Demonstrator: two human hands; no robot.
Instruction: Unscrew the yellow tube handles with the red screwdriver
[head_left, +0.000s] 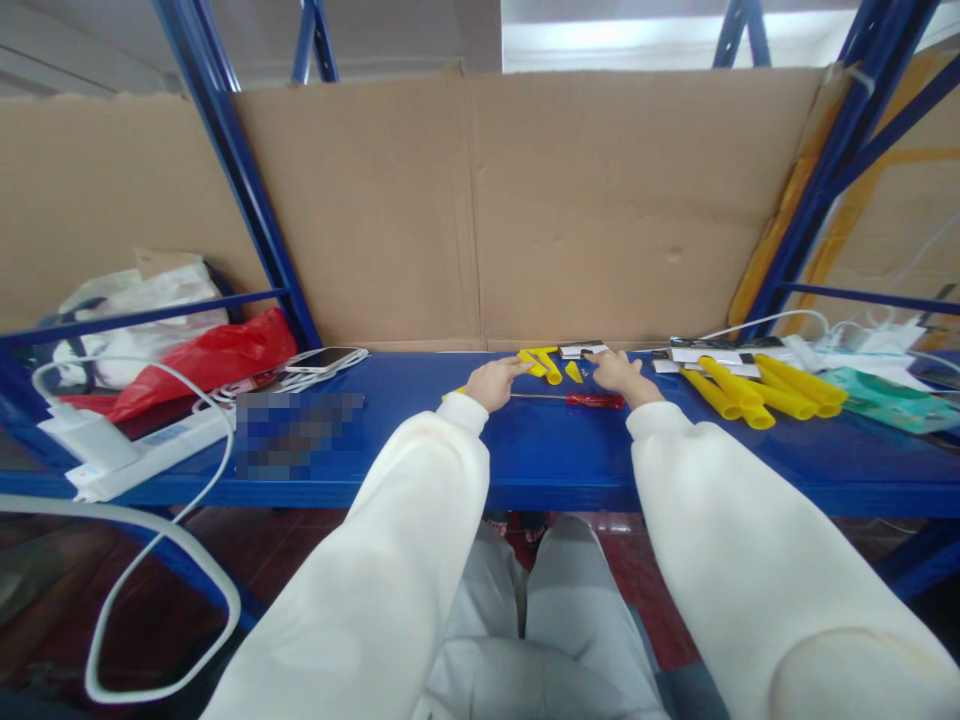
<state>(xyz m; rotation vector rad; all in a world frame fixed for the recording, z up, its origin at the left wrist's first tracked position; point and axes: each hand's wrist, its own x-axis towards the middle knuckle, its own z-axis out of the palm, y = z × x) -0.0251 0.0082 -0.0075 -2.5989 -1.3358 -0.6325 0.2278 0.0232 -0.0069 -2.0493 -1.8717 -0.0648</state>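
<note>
My left hand reaches over the blue shelf with its fingers stretched out to the right. Its fingertips are at the edge of a small group of short yellow tubes or cut pieces; whether they touch is too small to tell. My right hand lies on the other side, fingers extended towards a small black-and-white piece. A tiny yellow scrap sits between the hands. In front of them is a screwdriver with a red handle, its thin shaft pointing left. Neither hand visibly holds anything.
Longer yellow tubes lie in a pile on the right, near a green packet and white cables. On the left are a phone, a white power strip and a red bag. A cardboard panel stands behind.
</note>
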